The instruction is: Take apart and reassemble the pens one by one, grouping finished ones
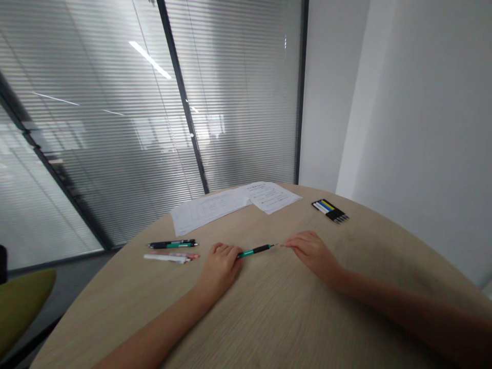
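My left hand (220, 269) is closed around the rear end of a green pen (248, 253) with a black grip. The pen lies level just above the table and points right, and a thin tip sticks out of its front end. My right hand (313, 254) is closed in a pinch, its fingertips on a tiny pale pointed piece (282, 245) that looks like a pen tip cone. A small gap separates this piece from the pen's front end. The rear of the pen is hidden inside my left hand.
Left of my left hand lie black and green pens (172, 244), with white and pink pens (169, 258) in front of them. Printed sheets (215, 207) lie at the table's (246, 318) far edge. A black pen case (330, 210) sits at the back right. A green chair (25, 302) stands left.
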Available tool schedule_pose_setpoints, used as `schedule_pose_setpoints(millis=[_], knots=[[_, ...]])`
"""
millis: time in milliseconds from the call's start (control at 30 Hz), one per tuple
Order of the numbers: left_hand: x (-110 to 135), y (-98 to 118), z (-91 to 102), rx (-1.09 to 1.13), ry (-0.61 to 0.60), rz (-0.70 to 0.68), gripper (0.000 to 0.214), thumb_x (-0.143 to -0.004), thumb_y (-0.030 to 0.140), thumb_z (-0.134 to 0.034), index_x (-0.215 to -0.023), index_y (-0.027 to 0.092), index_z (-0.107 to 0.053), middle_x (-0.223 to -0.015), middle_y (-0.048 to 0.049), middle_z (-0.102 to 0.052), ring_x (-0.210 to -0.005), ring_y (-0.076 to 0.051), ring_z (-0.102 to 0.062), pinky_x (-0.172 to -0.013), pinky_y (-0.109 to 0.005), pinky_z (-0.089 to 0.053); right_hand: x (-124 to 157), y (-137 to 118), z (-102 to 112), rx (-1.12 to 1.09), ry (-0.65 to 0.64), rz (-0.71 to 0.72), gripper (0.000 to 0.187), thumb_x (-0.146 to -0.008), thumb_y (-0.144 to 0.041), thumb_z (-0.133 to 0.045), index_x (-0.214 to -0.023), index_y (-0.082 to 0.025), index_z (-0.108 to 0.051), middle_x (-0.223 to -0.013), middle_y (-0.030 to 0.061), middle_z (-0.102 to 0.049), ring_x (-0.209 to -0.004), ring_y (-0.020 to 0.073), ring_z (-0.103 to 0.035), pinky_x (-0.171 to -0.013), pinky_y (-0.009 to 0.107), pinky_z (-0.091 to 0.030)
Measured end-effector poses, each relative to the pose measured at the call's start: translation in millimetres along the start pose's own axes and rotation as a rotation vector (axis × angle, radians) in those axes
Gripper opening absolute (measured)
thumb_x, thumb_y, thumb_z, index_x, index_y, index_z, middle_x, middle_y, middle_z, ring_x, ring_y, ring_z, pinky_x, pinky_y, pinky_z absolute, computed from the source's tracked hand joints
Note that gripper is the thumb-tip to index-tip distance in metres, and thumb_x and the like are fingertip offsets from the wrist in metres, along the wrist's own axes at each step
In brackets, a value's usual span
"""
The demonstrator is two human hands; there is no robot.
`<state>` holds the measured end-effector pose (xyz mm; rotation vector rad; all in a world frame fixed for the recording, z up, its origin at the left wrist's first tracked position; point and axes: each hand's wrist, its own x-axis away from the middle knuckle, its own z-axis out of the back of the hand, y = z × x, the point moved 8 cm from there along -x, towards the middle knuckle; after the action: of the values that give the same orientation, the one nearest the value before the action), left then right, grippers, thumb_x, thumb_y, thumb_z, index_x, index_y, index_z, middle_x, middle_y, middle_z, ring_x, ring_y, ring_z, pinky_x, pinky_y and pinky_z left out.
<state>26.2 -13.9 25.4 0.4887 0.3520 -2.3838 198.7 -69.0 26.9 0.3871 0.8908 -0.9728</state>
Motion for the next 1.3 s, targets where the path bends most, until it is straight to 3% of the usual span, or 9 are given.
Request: schedule_pose_setpoints(millis=[267, 1300], knots=[[0.3, 2.8, -0.2, 0.037, 0.001, -0.03, 0.01, -0.076, 0.014, -0.048, -0.084, 0.017, -0.055, -0.078, -0.0037, -0.064, -0.076, -0.019, -0.057, -0.075, -0.036, -0.038, -0.5, 3.8, 7.8, -0.011, 0.063, -0.048, 0.017, -0.083, -0.017, -0.044, -0.081, -0.023, -0.06, -0.081, 0.0013, -0.067, -0.078, 0.0148, -0.06, -0.074, 0.033, -0.042], [1.3, 4.9, 1.5, 0.032, 0.039, -0.066, 0.011, -0.075, 0.013, -0.048, -0.084, 0.017, -0.054, -0.076, -0.0038, -0.064, -0.074, -0.019, -0.057, -0.071, -0.036, -0.04, -0.3, -0.2, 5.5, -0.039, 0.035, -0.036, 0.018, -0.081, -0.014, -0.045, -0.08, -0.022, -0.06, -0.081, 0.0016, -0.067, -0.078, 0.0151, -0.059, -0.075, 0.033, -0.041]])
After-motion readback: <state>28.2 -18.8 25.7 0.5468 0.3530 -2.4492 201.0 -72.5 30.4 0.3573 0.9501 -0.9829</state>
